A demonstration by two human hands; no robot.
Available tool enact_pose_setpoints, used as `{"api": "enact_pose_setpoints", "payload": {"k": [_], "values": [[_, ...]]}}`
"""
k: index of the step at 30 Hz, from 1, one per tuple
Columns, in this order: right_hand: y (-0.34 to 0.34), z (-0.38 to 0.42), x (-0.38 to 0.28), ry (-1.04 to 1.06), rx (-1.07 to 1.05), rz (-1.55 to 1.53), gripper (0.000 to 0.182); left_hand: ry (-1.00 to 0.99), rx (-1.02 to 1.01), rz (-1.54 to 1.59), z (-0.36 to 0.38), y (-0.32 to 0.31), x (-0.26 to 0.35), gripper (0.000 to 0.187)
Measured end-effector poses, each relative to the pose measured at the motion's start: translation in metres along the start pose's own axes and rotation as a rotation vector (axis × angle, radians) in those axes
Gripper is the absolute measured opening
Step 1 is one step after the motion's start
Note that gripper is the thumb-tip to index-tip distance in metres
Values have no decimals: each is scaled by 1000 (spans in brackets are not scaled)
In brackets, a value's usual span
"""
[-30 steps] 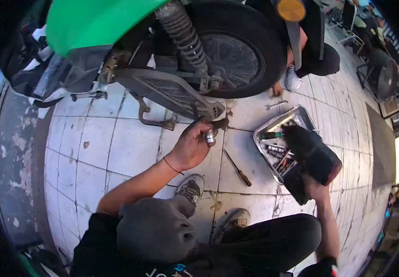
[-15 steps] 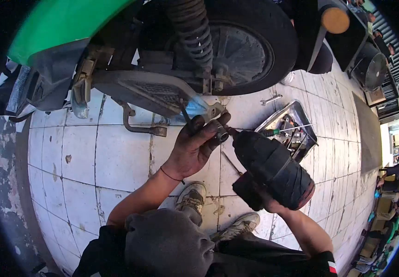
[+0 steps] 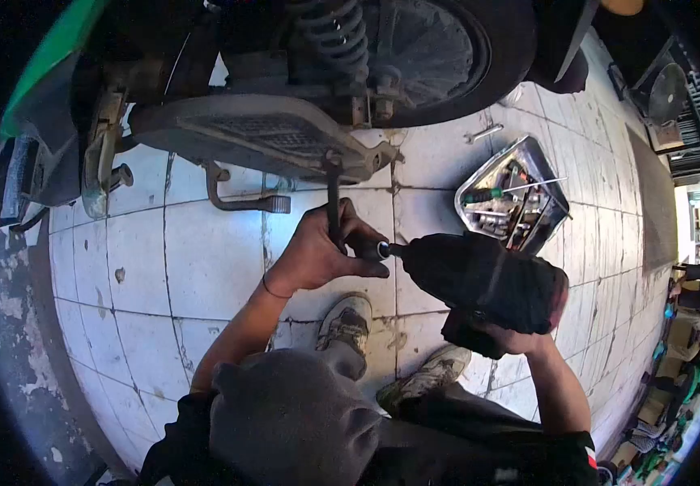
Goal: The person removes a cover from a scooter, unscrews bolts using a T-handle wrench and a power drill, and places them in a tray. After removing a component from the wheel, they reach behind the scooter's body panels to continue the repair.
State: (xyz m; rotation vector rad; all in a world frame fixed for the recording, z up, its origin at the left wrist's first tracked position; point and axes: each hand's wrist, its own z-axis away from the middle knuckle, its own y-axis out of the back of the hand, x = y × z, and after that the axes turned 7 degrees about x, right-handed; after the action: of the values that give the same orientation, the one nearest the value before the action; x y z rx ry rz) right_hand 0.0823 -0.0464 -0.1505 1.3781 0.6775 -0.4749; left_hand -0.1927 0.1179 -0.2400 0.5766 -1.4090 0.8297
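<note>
My left hand (image 3: pixel 313 253) is closed around a dark metal bar (image 3: pixel 334 194), which runs up toward a bolt on the swingarm cover (image 3: pixel 244 134). A small round socket (image 3: pixel 383 249) pokes out between its thumb and fingers. My right hand (image 3: pixel 516 340) grips the handle of a cordless impact driver (image 3: pixel 479 275) with a black wrapped body. The driver points left, its nose right at the socket's mouth. Above the hands are the motorbike's rear wheel (image 3: pixel 439 57) and coil shock absorber (image 3: pixel 334 40).
A metal tray (image 3: pixel 465 212) holding sockets, tools and a green-handled screwdriver (image 3: pixel 483 195) lies on the white tiled floor. Behind it is a loose wrench (image 3: pixel 483 134). The bike's foot pedal (image 3: pixel 273 204) sticks out low at the left. My shoes (image 3: pixel 346 324) are below my hands.
The view has shifted. My left hand has come away from the cover's rear end, leaving more of the bar showing. The driver has swung more level, with its nose at the socket.
</note>
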Motion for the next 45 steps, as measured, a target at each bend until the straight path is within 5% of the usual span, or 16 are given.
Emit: {"api": "enact_pose_setpoints", "payload": {"k": [1,5,7,11,15,17,19,23,31,33,35,38,41,42,43,45], "values": [[-1,-5,-6,-222,-95,-140,35,-63,-14,-98,-3,-1,-1,51],[-33,-4,45,-178,-186,-66,28,-183,-30,-474,-3,-8,-25,28],[-33,-23,38,254,-194,293,19,-147,-15,-357,-6,-17,-63,27],[-82,-26,51,-169,-169,63,28,-441,-2,-509,-6,-29,-141,22],[-115,-20,60,-310,-55,30,52,-375,-78,-492,1,-35,-191,24],[-138,-9,90,22,-46,92,61,-389,-73,-483,4,-34,-207,24],[-142,-4,85,-270,-120,33,72,-273,-158,-526,8,-31,-215,21],[-137,-18,70,-266,-117,120,76,-311,-163,-446,0,-32,-227,22],[-135,-26,72,-450,-138,43,48,-203,-15,-365,-5,-37,-232,22],[-157,-16,113,-95,9,-16,46,-262,5,-404,-15,-28,-205,20],[-121,-36,68,-280,-62,-100,44,-291,27,-432,-20,-22,-173,18],[-100,-44,38,1,277,-140,45,-526,7,-485,-41,-4,-103,27],[-110,-22,68,-280,-57,135,44,-642,56,-657,-52,17,-18,38],[-106,-45,69,330,364,466,40,-602,156,-806,-47,23,6,42],[-104,-61,63,326,387,457,40,-611,140,-824,-40,34,16,42],[-94,-92,34,-122,557,-555,34,-970,366,-1428,-25,52,35,50]]}}
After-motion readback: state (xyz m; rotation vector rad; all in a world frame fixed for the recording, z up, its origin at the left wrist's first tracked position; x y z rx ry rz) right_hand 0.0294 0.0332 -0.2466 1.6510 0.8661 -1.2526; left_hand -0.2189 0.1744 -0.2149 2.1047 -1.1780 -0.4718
